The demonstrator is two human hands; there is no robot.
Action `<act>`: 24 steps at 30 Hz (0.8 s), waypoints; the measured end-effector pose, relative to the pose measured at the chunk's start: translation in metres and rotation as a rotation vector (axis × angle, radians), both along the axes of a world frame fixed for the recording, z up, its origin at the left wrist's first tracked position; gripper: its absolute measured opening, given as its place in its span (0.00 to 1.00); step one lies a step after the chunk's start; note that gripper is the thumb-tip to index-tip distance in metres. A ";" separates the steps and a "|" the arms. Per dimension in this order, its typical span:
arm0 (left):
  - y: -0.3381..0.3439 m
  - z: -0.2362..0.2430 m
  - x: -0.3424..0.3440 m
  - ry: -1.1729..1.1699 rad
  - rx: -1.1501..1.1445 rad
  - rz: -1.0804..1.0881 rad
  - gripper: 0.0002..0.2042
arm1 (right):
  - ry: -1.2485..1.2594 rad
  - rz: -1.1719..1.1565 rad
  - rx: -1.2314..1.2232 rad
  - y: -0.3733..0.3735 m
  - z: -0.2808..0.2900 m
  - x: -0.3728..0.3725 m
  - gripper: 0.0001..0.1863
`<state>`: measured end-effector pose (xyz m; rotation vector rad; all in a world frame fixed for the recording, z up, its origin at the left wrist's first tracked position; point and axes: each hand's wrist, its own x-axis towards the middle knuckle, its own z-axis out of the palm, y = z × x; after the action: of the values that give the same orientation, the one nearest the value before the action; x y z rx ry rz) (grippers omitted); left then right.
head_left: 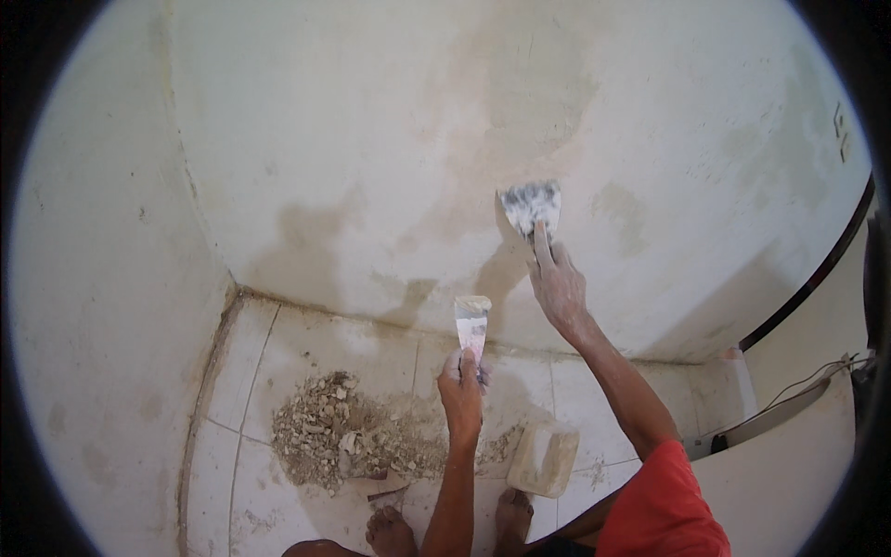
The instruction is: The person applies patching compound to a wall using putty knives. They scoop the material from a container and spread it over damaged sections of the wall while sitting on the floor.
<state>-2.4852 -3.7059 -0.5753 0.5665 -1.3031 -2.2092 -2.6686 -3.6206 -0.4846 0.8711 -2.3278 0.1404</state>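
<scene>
My right hand [560, 288] is closed on a wide putty knife [532, 204], its index finger stretched along the blade. White filler smears the blade, which lies against the wall [371, 139] beside a damp-looking, patched area. Lower and to the left, my left hand [461, 395] grips a narrower putty knife [471, 320] by the handle, blade pointing up. A lump of pale filler sits on that blade's tip. The narrow knife is held apart from the wall, above the tiled floor. Both handles are mostly hidden by my fingers.
Broken plaster rubble [339, 432] is heaped on the floor tiles [251, 371] by my feet. Close to my right foot stands a pale rectangular plastic tub [544, 459]. Cables [798, 382] run over a white object at the right. A second wall [102, 260] meets this one at the left.
</scene>
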 end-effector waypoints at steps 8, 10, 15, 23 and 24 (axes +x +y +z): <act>0.011 -0.012 -0.008 0.022 0.042 -0.014 0.16 | 0.262 0.211 -0.228 -0.023 0.163 -0.013 0.32; 0.014 -0.010 -0.012 0.029 0.072 -0.038 0.16 | 0.324 0.203 -0.269 -0.051 0.210 -0.012 0.29; 0.015 -0.014 -0.012 0.064 0.022 -0.041 0.16 | 0.321 0.115 -0.198 -0.086 0.204 -0.031 0.31; 0.010 -0.011 -0.008 -0.002 0.036 -0.014 0.16 | 0.145 0.045 0.054 -0.056 0.081 -0.019 0.38; 0.011 -0.011 -0.009 -0.009 0.042 -0.017 0.15 | 0.144 0.041 0.055 -0.044 0.069 -0.021 0.38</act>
<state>-2.4945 -3.6949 -0.5858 0.5835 -1.2731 -2.2548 -2.6896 -3.6648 -0.4157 0.9254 -2.1898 0.0294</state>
